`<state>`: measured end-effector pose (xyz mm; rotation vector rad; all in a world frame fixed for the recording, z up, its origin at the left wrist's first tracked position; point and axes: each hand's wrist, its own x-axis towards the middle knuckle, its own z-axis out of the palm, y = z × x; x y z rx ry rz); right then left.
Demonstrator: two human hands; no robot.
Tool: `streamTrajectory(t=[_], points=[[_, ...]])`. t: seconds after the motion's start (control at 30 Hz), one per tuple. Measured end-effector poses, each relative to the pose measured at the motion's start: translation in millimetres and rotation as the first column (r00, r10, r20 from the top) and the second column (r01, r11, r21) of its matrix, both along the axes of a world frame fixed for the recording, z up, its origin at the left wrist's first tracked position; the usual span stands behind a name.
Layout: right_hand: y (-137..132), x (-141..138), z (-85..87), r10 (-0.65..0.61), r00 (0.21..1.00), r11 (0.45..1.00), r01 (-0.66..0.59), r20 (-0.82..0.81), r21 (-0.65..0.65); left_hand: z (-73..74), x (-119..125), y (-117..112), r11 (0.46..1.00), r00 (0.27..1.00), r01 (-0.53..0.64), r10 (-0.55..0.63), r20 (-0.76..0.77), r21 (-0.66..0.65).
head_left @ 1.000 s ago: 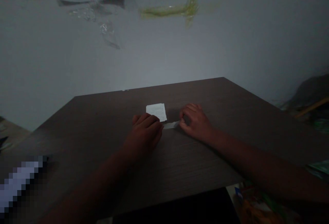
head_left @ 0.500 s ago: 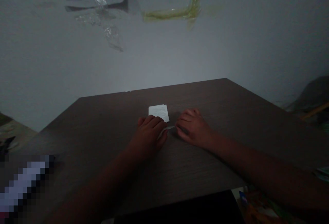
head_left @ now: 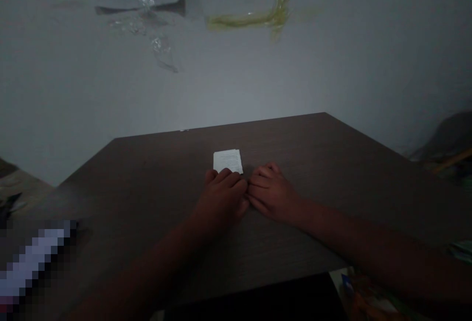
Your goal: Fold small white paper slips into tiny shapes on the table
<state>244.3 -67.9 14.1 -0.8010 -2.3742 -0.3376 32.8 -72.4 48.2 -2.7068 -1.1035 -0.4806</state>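
My left hand and my right hand meet over the middle of the table, fingers closed and knuckles almost touching. A thin whitish piece of paper, which showed between them half a second ago, is now covered by the fingers. Just beyond my left hand lies a small stack of white paper squares with faint lines on it, its near edge partly behind my knuckles.
The dark wooden table runs back to a pale wall with clear and yellowish tape on it. A blurred-out flat object lies at the left. Colourful packaging shows below the table's front edge.
My hands have come together and slightly nearer to me, closing the gap where the pale strip of paper was visible. The paper stack has stayed in place.
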Motion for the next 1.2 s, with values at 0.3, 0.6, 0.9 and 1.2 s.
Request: streamTrajectory(t=[0.3,0.6,0.9,1.2], points=[[2.4,11.9,1.2,0.018,0.997,1.000,-0.019,-0.073,-0.013,3.2,-14.4,6.0,0.997,0.997,-0.080,0.080,0.014,-0.010],[14.9,21.4,-5.0,-0.082,0.992,0.989,0.068,-0.097,-0.131,-1.3,-36.1,25.1,0.995,0.988,-0.081,0.087,0.127,-0.056],[18.2,20.5,-10.4,-0.067,0.987,0.989,0.047,-0.145,-0.139,-17.5,-35.4,30.8,0.996,0.978,0.087,-0.079,0.195,-0.032],[29.5,29.1,-11.5,-0.272,0.953,0.947,0.241,-0.131,-0.213,-14.7,-38.3,33.8,0.996,0.997,0.051,-0.046,0.067,-0.076]])
